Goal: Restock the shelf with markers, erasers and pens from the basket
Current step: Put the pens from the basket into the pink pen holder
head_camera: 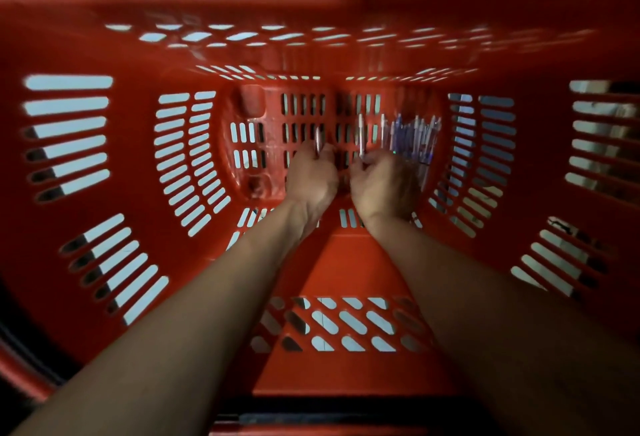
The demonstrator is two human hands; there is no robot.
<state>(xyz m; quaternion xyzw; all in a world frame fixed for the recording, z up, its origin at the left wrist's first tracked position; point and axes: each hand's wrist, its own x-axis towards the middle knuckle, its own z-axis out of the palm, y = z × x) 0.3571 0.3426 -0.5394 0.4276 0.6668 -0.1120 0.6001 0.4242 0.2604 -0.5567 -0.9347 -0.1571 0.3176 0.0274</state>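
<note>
Both my arms reach deep into a red slotted basket (194,144). My left hand (311,175) pinches a single clear pen (318,139) that points away from me. Just to its right, my right hand (381,182) grips another pen (361,135), also pointing away. A loose pile of several clear and blue pens (414,139) lies on the basket floor at the right, partly hidden behind my right hand. The picture is blurred by motion. No shelf, markers or erasers show.
The basket's red walls (540,158) close in on all sides, with light floor showing through the slots. Its floor at the left (252,137) holds nothing I can make out. A dark edge (311,418) runs along the bottom of the view.
</note>
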